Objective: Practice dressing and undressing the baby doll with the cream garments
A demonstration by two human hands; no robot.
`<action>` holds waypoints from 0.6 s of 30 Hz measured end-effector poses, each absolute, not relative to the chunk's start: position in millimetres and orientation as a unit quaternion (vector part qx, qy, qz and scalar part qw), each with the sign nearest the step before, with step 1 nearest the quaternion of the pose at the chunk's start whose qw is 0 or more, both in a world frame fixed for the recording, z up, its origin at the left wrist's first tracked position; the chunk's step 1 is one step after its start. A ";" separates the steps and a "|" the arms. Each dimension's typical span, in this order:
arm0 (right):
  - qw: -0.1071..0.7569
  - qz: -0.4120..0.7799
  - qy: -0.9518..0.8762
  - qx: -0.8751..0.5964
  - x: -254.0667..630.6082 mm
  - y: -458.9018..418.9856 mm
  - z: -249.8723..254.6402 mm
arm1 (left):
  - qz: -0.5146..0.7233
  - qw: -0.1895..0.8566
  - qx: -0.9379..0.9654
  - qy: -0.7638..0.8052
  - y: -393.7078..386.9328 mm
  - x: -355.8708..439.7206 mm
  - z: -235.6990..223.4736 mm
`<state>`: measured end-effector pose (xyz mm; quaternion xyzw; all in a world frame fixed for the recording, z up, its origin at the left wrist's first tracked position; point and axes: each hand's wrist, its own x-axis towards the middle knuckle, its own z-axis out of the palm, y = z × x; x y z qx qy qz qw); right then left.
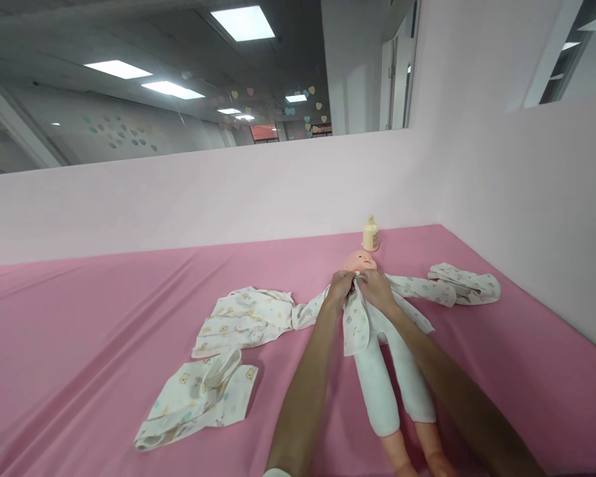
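Note:
A baby doll [362, 261] lies on its back on the pink sheet [104, 318], head away from me, legs in white cloth toward me. It wears a white printed top [356, 324]. My left hand [340, 286] and my right hand [375, 289] meet at the doll's chest just below its chin, fingers pinched on the top's front edges near the neck. The doll's sleeved arm [417, 286] stretches to the right.
A printed garment [243, 318] lies spread left of the doll, another folded piece [198, 397] nearer me. A third piece [467, 281] lies at the far right. A small cream bottle [371, 234] stands by the pale pink wall [228, 192].

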<state>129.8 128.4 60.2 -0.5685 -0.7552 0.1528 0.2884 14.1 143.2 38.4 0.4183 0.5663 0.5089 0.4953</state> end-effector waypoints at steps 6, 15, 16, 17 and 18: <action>0.237 0.134 -0.773 -0.573 125.7 129.1 59.0 | 0.484 0.507 0.444 0.559 146.9 8.5 33.9; 0.229 0.176 -0.791 -0.539 156.9 130.7 79.6 | 0.415 0.498 0.516 0.560 127.8 7.0 63.1; 0.216 0.169 -0.787 -0.553 163.6 129.4 83.8 | 0.398 0.489 0.535 0.563 124.4 8.2 67.3; 0.193 0.163 -0.784 -0.567 170.0 127.8 87.9 | 0.372 0.470 0.563 0.569 121.0 9.8 71.2; 0.164 0.158 -0.785 -0.575 175.5 125.7 92.0 | 0.337 0.439 0.597 0.581 117.8 11.9 74.7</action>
